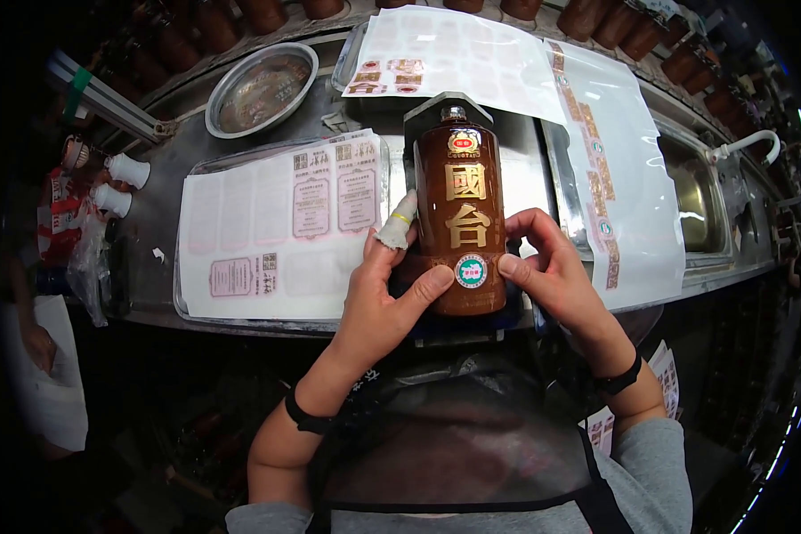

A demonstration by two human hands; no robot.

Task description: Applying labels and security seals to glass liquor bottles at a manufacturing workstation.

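Observation:
A brown glazed bottle (459, 191) with gold lettering and a red-and-gold emblem lies on a dark support, neck pointing away from me. Across its lower part runs a brown band with a round green-and-white sticker (471, 271). My left hand (385, 285) grips the bottle's left side, thumb pressed beside the sticker; a whitish cover with a yellow band sits on one finger. On the opposite side, my right hand (550, 270) has its thumb on the band's right end and its fingers curled by the bottle's edge. Whatever lies beneath the fingertips is hidden.
A sheet of labels (280, 227) lies on a tray at left, below a round metal bowl (262, 90). More label sheets (454, 49) and a long sheet (618, 169) spread behind and right. Beyond are a sink (699, 200), white spools (127, 171) and another person's hand (39, 345).

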